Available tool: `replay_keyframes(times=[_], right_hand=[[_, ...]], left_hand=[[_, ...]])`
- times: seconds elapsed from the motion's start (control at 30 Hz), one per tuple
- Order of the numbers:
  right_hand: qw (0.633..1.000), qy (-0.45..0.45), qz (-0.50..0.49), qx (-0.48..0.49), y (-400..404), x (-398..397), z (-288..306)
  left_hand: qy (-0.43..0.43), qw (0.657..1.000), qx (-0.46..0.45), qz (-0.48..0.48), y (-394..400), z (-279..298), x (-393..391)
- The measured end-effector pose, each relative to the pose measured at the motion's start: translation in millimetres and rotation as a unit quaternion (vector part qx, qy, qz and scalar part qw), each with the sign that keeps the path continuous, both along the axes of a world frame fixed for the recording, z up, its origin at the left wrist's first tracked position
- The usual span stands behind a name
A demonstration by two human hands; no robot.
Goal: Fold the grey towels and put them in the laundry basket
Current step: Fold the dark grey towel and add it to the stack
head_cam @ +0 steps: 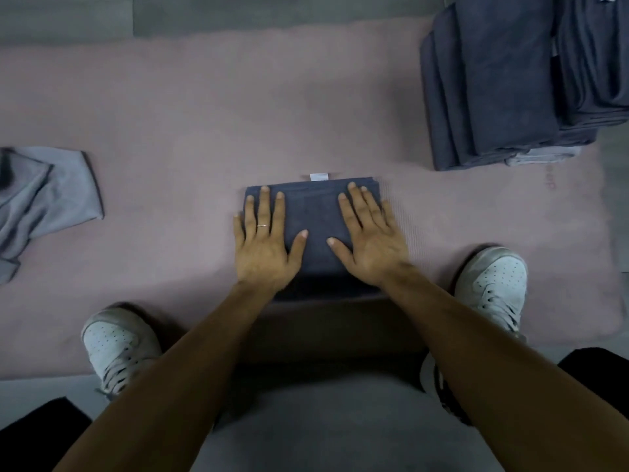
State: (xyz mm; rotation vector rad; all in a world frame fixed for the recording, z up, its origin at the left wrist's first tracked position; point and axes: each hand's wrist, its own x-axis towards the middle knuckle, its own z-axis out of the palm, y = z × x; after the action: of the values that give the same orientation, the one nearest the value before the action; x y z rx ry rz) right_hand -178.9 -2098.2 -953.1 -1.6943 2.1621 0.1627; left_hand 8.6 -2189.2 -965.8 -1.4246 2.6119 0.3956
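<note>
The towel (318, 212) lies folded into a small dark rectangle on the mat (204, 114), straight ahead of me between my feet, its white tag (319, 176) poking out at the far edge. My left hand (263, 241) lies flat on its left half and my right hand (369, 238) flat on its right half, fingers straight and spread, pressing down and gripping nothing.

I judge it soft, light and limp: several layers of cloth that will spring open or slide apart if I lift by one corner. Best, I think, to slip my fingers under the two side edges, thumbs on top, and carry it level so the folds hold. It should not be slippery or fragile.

Counting: one towel under my palms. One stack (503, 83) of dark folded towels sits at the far right of the mat, well apart from me; how many it holds I cannot tell, as the edges blur together. One paler grey cloth (44, 206) lies crumpled at the far left, not yet folded. My two shoes, the left shoe (115, 345) and the right shoe (490, 281), flank the towel. No basket shows.
</note>
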Motion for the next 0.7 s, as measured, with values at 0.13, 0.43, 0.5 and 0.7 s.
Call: replay_keyframes(times=[0.13,0.43,0.5,0.7], right_hand=[[0.998,-0.006,-0.057,0.0,-5.5,11.6,1.6],[0.999,0.027,0.016,0.031,-20.5,-25.6,12.6],[0.999,0.015,0.004,0.031,-24.0,-26.1,14.4],[0.999,-0.01,-0.034,0.025,-24.6,-16.3,11.4]], left_hand=[[-0.015,0.996,0.02,0.089,-2.8,7.1,-13.2],[0.109,0.991,-0.036,-0.068,-51.1,26.8,-22.7],[0.084,0.995,-0.003,-0.051,-65.2,36.6,-29.2],[0.024,0.994,0.058,-0.094,-93.6,56.2,-35.3]])
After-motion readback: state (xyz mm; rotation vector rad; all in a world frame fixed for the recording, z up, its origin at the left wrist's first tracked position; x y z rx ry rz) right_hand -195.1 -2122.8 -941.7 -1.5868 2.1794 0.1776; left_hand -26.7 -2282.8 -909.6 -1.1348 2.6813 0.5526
